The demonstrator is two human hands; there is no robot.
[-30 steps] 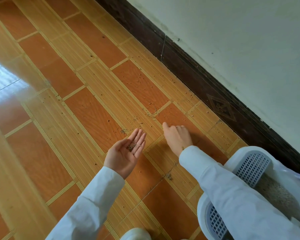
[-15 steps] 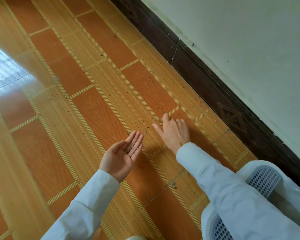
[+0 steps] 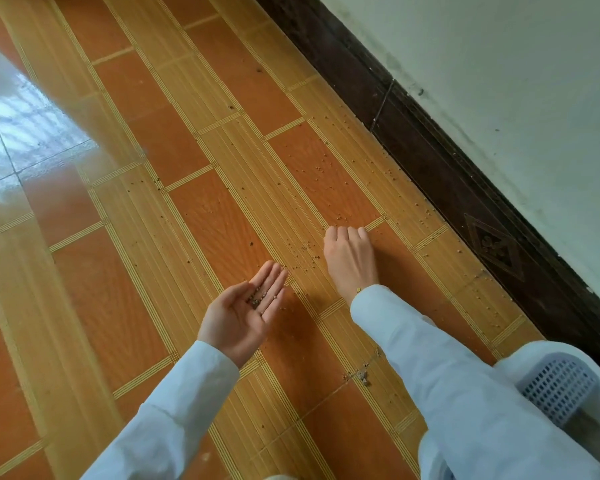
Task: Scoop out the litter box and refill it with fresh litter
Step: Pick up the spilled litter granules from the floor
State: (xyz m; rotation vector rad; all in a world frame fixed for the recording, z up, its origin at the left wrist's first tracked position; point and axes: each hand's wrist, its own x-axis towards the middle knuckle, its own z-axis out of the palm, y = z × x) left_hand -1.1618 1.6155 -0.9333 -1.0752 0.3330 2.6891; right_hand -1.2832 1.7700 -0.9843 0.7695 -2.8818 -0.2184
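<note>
Head view: litter box sits at lower right by the skirting, white rim and a perforated grey-lilac panel showing, mostly hidden behind the right sleeve. Loose litter grains are scattered over the orange floor tiles. Left hand is palm-up above the floor, fingers straight and together, relaxed, cupping a small pile of grains. Right hand is palm-down on the floor among the grains, fingers curled under; whether it grips anything, can't tell.
</note>
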